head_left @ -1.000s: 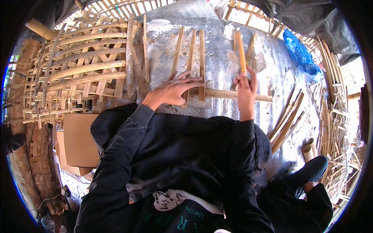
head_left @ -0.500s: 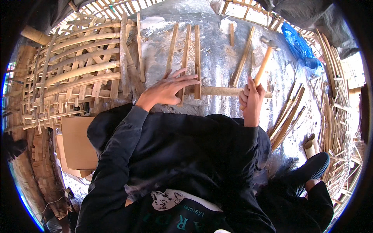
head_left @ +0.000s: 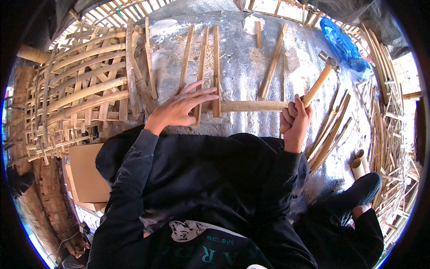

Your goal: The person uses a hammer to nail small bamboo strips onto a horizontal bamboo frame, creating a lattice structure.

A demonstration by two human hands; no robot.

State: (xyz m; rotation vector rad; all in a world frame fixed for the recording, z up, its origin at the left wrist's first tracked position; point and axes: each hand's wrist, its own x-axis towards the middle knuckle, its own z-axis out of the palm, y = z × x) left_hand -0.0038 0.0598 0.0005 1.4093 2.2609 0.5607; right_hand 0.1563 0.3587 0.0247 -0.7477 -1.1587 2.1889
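My right hand (head_left: 295,119) is wrapped round the wooden handle of a hammer (head_left: 319,84), whose metal head points up and to the right. Below that grip, a long bamboo pole (head_left: 255,106) lies crosswise in front of me. My left hand (head_left: 175,110) has its fingers spread over the lower ends of several upright bamboo strips, among them a right-hand strip (head_left: 217,54) that crosses the pole's left end. The fingertips touch the strips. Part of the pole under the left hand is hidden.
A woven bamboo panel (head_left: 85,76) stands at the left, above a cardboard box (head_left: 89,172). Loose strips (head_left: 333,127) and a crumpled blue plastic bag (head_left: 342,45) lie to the right. Another person's knee (head_left: 367,188) shows at lower right. Another slat (head_left: 274,60) lies on the silvery sheet.
The hammer has swung rightward and tilted further right in my right hand. My left hand stays spread on the strips. The whole view has shifted slightly.
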